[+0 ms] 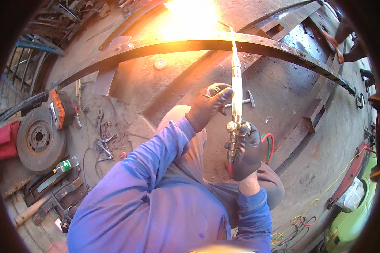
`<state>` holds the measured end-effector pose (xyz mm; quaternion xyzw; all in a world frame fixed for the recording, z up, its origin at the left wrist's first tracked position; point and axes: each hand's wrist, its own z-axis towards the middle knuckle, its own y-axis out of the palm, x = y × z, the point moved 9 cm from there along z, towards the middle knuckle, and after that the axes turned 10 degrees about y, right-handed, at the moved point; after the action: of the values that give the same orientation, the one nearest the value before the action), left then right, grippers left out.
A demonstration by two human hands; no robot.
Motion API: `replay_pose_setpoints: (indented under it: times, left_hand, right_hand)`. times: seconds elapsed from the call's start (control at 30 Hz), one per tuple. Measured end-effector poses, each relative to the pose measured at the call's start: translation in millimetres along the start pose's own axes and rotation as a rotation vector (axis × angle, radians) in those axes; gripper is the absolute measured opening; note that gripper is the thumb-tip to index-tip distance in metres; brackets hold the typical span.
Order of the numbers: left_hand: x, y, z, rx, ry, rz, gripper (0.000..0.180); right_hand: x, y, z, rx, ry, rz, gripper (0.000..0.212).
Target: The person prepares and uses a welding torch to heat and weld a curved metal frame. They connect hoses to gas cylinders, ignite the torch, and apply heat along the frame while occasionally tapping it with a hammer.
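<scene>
- Torch [236, 90] in both my gloved hands, long metal tube pointing up and away from me, over my knees.
- Right hand [245, 151] closed around the torch's lower end, at the brass valve block [233, 126].
- Left hand [209, 104] closed on the tube just above the valves, fingers curled toward it; a small T-shaped lever [245, 100] sticks out to the right beside the fingers.
- Flame [189, 19] at the top, very bright and blown out; torch tip lost in the glare, can't tell where it touches.
- Beam [283, 50], rusty curved steel with holes, runs across the view; the flame sits at its upper edge.
- Hoses [269, 145], red and green, loop out from behind my right hand.
- Floor [278, 90] is dirty steel plate and dust.
- Wheel [40, 139] lies flat at left, well apart from me; orange-and-black box [58, 109] just above it.
- Bottle [65, 165], green, lies beside the wheel; hammer [29, 213] lower left.
- Scattered small tools [103, 145] between wheel and my left arm.
- Yellow cable [325, 192] trails at lower right, near a light green container [350, 223].
</scene>
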<state>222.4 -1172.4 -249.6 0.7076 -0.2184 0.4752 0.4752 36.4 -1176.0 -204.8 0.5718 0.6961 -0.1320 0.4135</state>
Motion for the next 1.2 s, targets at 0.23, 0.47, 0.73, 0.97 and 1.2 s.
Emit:
replay_pose_setpoints:
  times: [0.23,0.47,0.73,0.97,1.2]
  left_hand:
    - [-13,-13,5,0.088,0.092,-0.231,0.045]
    - [-13,-31,-1,0.109,0.132,0.055,0.042]
    - [-27,-43,6,0.157,0.111,0.065,0.033]
    - [-30,-47,7,0.181,0.134,0.103,0.031]
    - [-32,-55,9,0.185,0.134,0.184,0.037]
  right_hand:
    - [22,15,-3,-0.015,0.010,-0.073,0.037]
    - [45,17,8,-0.030,0.054,-0.174,0.038]
    - [52,16,16,-0.034,0.105,-0.167,0.041]
    - [53,14,20,-0.021,0.114,-0.205,0.043]
    - [53,13,20,-0.028,0.143,-0.214,0.046]
